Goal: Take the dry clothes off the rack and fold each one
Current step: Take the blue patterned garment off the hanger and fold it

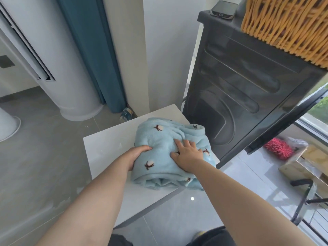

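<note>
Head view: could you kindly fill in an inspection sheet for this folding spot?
Surface: white table, next to the washing machine.
Job's things: light blue fleece garment, folded into a bundle on the table; black metal frame at lower right, possibly the rack.
Clutter: red spiky item and brown box on the floor at right.
Grips: left hand holds the bundle's left edge; right hand presses flat on top, fingers spread.
Cables: nothing seen.
Surroundings: dark washing machine with a wicker basket on top; blue curtain; white column unit.
</note>
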Demonstrator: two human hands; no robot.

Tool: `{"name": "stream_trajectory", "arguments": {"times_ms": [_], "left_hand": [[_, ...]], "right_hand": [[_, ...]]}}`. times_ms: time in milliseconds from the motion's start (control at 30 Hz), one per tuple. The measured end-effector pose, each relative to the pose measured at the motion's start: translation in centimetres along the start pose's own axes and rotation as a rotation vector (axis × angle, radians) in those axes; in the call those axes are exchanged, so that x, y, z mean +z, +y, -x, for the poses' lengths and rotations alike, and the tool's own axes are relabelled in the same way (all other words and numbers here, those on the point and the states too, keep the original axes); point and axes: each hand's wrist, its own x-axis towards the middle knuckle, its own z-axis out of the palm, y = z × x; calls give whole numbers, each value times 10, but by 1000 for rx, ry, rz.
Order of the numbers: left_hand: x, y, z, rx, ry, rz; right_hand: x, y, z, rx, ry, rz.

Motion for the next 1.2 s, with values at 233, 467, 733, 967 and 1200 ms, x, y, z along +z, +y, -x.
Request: {"name": "stream_trajectory", "arguments": {"times_ms": [233,467,733,967,1200], "left_hand": [[11,39,1,-11,20,-3],[32,118,68,38,43,-1],[37,249,204,188,20,-83],[33,383,316,396,-114,-192],[62,467,377,587,-184,-99]], "right_hand": [[-39,0,-27,-39,42,81],[-118,-8,1,91,38,-208],[-277,-42,64,68,210,-369],[-419,-77,98,1,421,-419],[-505,-64,116,16,654,-669]]}}
